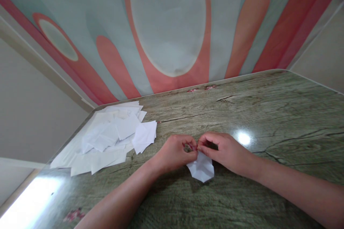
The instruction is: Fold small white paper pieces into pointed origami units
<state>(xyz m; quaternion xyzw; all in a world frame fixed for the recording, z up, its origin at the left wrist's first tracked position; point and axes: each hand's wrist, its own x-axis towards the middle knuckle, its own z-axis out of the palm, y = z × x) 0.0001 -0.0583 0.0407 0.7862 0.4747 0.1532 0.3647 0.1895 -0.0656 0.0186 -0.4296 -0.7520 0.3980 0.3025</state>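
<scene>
Left hand (pixel 178 152) and right hand (pixel 224 152) pinch the top of a small, angular, creased white paper piece (pixel 202 170) between and below them, judged light, flexible and easily torn, best gripped at its edges.

Count: two hands, one left hand (pixel 176 153) and one right hand (pixel 231 154); one worked piece of white paper (pixel 203 171); one tabletop (pixel 258 118); one printed backdrop (pixel 166 25). One paper pile (pixel 104 159), at least six sheets, though overlap and blur make an exact tally unreliable. Pink table marks: three, comprising two rear marks (pixel 211 87) and one front mark (pixel 74 214).
</scene>
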